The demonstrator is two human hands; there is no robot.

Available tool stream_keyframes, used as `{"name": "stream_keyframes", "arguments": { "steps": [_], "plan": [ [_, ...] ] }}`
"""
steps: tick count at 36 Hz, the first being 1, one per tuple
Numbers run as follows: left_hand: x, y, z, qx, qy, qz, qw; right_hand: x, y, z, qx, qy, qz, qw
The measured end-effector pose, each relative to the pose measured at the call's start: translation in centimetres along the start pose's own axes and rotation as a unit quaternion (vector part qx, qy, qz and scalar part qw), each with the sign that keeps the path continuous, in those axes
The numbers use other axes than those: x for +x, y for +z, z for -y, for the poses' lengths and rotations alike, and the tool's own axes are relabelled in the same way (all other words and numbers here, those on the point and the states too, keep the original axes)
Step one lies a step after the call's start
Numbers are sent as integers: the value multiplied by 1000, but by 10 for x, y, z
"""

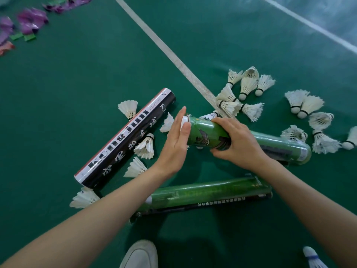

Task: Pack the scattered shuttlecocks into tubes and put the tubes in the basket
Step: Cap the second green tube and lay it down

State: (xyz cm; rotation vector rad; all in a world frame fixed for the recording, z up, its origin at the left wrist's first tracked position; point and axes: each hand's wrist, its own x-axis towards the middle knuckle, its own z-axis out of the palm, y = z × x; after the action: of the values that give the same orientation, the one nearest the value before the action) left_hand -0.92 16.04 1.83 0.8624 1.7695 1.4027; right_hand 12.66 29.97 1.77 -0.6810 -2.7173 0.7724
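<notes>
A green shuttlecock tube (208,132) lies raised at its left end, gripped round the middle by my right hand (237,144). My left hand (176,144) presses its flat palm and straight fingers against the white cap at the tube's left end. A second green tube (208,194) lies on the floor near me. A black and white tube (125,138) lies diagonally to the left. Several white shuttlecocks lie around the black tube (144,147) and in a group on the right (249,86). No basket is in view.
The floor is a green court mat with a white line (173,59) running diagonally. Purple and green scraps (29,22) lie at the far left. My white shoe (141,254) is at the bottom edge, another shoe tip (313,258) at bottom right.
</notes>
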Motion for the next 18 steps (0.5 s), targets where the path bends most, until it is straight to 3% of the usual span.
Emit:
{"name": "stream_keyframes", "arguments": {
  "steps": [4, 8, 13, 18],
  "plan": [
    [3, -5, 6, -34, -14, 28, 999, 1, 3, 1, -13, -13, 6, 1000],
    [7, -5, 3, -139, -68, -5, 988, 0, 7, 0, -27, -12, 11, 1000],
    [0, 4, 10, -8, -8, -56, 998, 1, 15, 2, -32, -9, 17, 999],
    [0, 6, 15, 25, 14, -69, 997, 2, 20, 2, -33, -5, 21, 999]
  ]
}}
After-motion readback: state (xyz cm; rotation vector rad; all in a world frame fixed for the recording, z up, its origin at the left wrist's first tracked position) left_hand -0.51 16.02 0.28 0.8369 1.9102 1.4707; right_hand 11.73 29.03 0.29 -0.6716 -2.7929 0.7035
